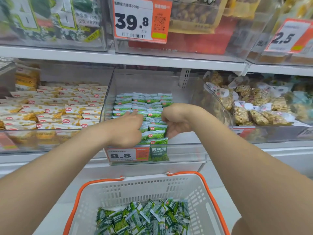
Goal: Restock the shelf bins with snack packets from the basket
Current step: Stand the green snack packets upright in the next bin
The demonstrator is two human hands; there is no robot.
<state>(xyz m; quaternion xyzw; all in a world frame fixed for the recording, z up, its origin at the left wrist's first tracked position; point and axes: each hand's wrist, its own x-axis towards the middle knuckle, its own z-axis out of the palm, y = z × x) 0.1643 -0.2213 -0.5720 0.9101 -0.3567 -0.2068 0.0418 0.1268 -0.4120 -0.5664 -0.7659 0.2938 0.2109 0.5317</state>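
Many green-white packets [156, 128] stand rowed; left hand [127, 128] presses flat, right hand [176, 123] curls round some.

Free gap above bin [186, 153] (shelf [169, 61] overhead)

Left hand [127, 129], right hand [176, 122] — both touching green packets [156, 127] in bin [186, 152].

An orange-and-white price tag reading 39.8 [141, 20] hangs at upper centre, with a bag of brown nuts [194, 16] to its right. Green-and-white packs [50, 19] fill the upper left. A 2.5 price tag [288, 37] sits at upper right, and an 8.8 tag [127, 154] at centre. White-and-yellow packets [50, 106] lie at left, and clear bags of pale puffed snack [254, 106] at right. A white shelf board [67, 54] spans the frame.
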